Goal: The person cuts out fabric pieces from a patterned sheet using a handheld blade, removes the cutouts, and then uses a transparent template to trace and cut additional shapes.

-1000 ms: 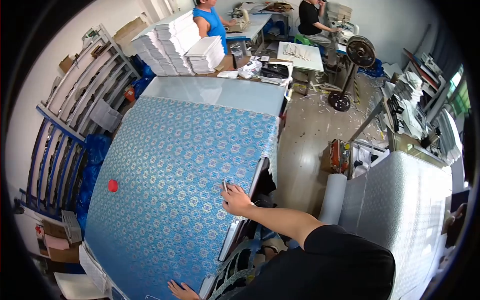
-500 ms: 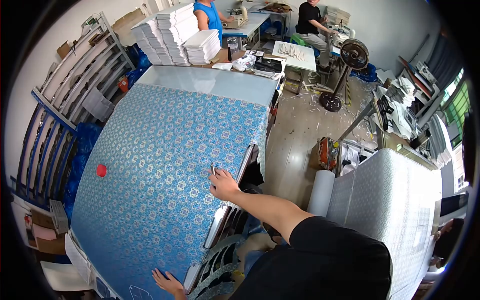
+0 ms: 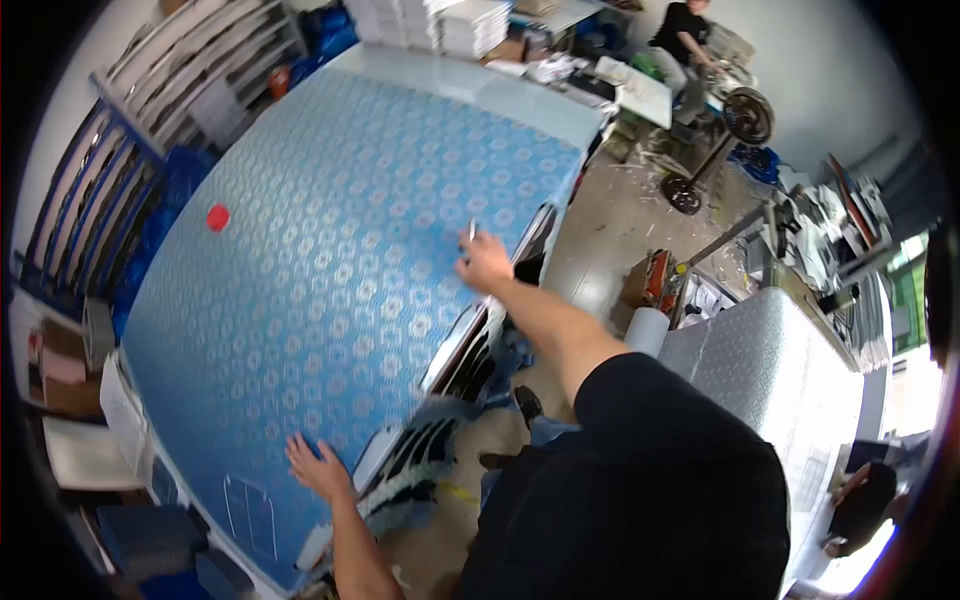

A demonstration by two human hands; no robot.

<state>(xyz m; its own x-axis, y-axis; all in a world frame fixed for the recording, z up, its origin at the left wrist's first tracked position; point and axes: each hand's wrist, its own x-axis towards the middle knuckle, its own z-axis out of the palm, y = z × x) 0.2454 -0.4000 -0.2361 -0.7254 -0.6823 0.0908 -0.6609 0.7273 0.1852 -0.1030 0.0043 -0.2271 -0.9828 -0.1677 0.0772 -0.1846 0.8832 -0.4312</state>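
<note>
A blue sheet with a repeating pale pattern [image 3: 340,290] covers most of the big table. My right hand [image 3: 485,265] is closed around a slim silver pen [image 3: 472,230], low over the sheet near its right edge. Nearer to me, my left hand [image 3: 320,470] lies flat on the sheet with its fingers spread and holds nothing. A pale drawn outline [image 3: 250,515] shows on the sheet's near corner, below my left hand. Toward the far left sits a red round object [image 3: 217,218]. Cut strips with openings [image 3: 420,465] hang along the right edge.
Stacks of white sheets [image 3: 475,25] stand at the table's far end. A black fan [image 3: 748,115] is on the floor, near a seated person [image 3: 685,45] at a machine. On my right is a second table with a pale patterned covering [image 3: 740,350]. Racks [image 3: 90,190] line the left wall.
The view has shifted toward the near end of the table, so everything appears displaced. Both hands stay over the sheet; the drawn outline now shows more fully beside my left hand.
</note>
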